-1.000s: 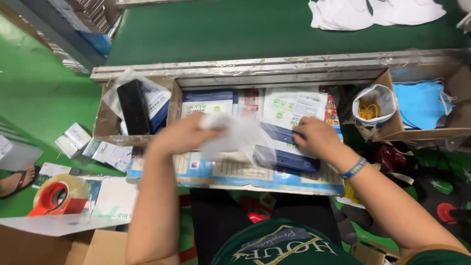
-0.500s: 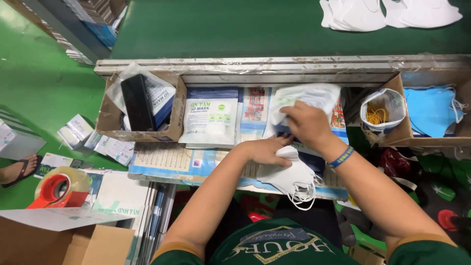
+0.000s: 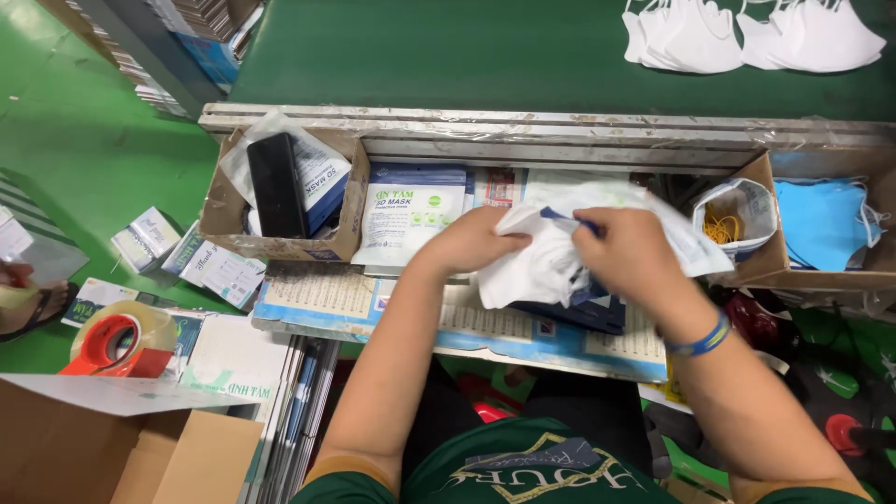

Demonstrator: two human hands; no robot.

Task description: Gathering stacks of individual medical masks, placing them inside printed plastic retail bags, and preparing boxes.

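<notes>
Hands met over the worktop (image 3: 355, 303): your left hand (image 3: 476, 241) pinched a white mask (image 3: 532, 266) at its left edge. Your right hand (image 3: 627, 250) gripped a clear pouch (image 3: 686, 241) just right of it, mouth facing the mask.

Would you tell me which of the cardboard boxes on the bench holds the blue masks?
It is the cardboard box at the right end, filled with blue masks. The box at the left holds a black phone-like slab and printed packets instead.
</notes>
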